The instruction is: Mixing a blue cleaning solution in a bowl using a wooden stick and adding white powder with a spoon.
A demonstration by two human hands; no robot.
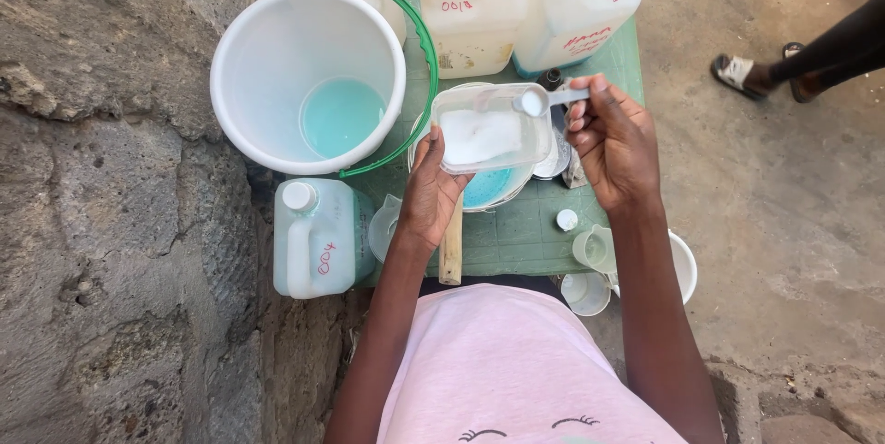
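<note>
My left hand (430, 193) holds a clear rectangular plastic container (491, 130) with white powder inside, raised above a small bowl of blue liquid (487, 189). My right hand (611, 138) grips a white plastic spoon (546, 98) whose bowl rests over the container's far right corner. A wooden stick (452, 250) pokes out under my left wrist. All this is above a green table (516, 232).
A large white bucket (304, 75) with a green handle and some blue liquid stands at the left. White jerrycans (530, 11) line the back and another (318, 236) sits near left. Small cups (590, 250) are at the right. A stone wall runs along the left; another person's sandalled feet (765, 71) are upper right.
</note>
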